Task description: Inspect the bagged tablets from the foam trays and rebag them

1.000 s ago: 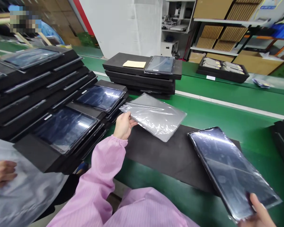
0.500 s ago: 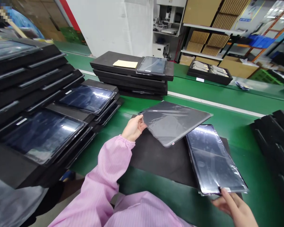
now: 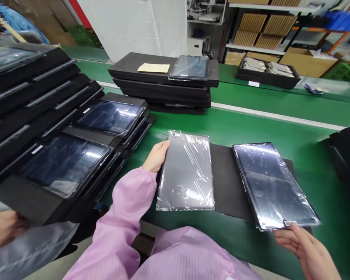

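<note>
My left hand is closed on the upper left edge of a grey tablet in clear plastic film. Its back faces up, with the camera bump at the top left corner. My right hand pinches the lower edge of a second film-wrapped tablet, screen up and slightly turned, by a small white label. Beneath both tablets lies a black foam sheet on the green worktop. The fingertips under each tablet are hidden.
Stacked black foam trays with tablets rise on the left. Another stack at the back bears a yellow paper and a tablet. Black trays stand at the right. A co-worker's hand touches the left tray.
My left hand has turned the grey tablet upright and drawn it left and nearer, away from the other tablet. The co-worker's hand has come into view at lower left.
</note>
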Tool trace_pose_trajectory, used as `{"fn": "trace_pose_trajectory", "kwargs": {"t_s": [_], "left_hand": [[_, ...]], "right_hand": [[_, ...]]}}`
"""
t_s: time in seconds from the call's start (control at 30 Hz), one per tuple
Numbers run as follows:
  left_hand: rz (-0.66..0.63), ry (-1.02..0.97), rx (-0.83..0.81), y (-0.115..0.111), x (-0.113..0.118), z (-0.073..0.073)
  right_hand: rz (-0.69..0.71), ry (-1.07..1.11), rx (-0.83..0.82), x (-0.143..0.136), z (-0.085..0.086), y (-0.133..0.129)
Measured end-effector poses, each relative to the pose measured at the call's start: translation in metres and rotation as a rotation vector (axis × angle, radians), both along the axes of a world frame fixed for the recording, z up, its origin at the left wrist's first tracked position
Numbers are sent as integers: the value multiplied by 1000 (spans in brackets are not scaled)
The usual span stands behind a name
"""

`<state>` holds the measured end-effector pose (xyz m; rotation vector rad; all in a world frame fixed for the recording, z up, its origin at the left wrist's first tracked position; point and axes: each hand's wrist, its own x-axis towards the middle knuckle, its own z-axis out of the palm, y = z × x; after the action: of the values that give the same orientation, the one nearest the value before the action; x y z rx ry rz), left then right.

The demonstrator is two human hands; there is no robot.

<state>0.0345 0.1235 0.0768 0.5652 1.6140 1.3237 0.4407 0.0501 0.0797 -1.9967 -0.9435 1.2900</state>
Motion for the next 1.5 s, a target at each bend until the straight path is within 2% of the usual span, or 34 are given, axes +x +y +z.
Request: {"fn": "trace_pose_trajectory", "kwargs": {"t_s": [0.07,0.13,0.2,0.27,0.37,0.47,0.53,0.6,0.7,0.77,0.87,1.03,1.13,1.23,1.37,1.5], "left_hand": [[-35,54,-19,2,0,-3],[-53,98,-52,4,1,-3],[-49,153,-81,2,3,0],[-38,258,-84,-6,5,4],[-41,535,-27,-29,4,10],[-61,776,0,-61,1,12],[-82,887,-20,-83,3,8],[-88,985,-39,-103,10,-1],[-117,1096,-37,-130,26,-19],[-179,1162,3,-143,34,-32],[-275,1251,69,-156,38,-48],[-338,1312,104,-162,29,-59],[-340,1361,175,-159,29,-54],[-375,1407,314,-151,36,-41],[-462,1392,464,-138,43,-25],[-493,1362,470,-131,39,-19]], "right_hand": [[-77,-3,32,-9,2,-2],[-62,-57,55,-13,5,-2],[53,-164,55,-12,8,-2],[228,-286,37,-10,14,-1],[484,-358,32,-13,25,-2],[671,-320,145,-30,36,-5],[728,-313,284,-51,39,-2],[730,-340,425,-80,36,7],[711,-489,580,-129,21,29],[687,-662,635,-157,7,44],[660,-776,658,-181,-10,59],[575,-770,712,-189,-21,61],[520,-757,763,-190,-23,59],[520,-731,814,-192,-21,59],[611,-659,898,-203,-12,54],[804,-396,1046,-225,-2,36]]}}
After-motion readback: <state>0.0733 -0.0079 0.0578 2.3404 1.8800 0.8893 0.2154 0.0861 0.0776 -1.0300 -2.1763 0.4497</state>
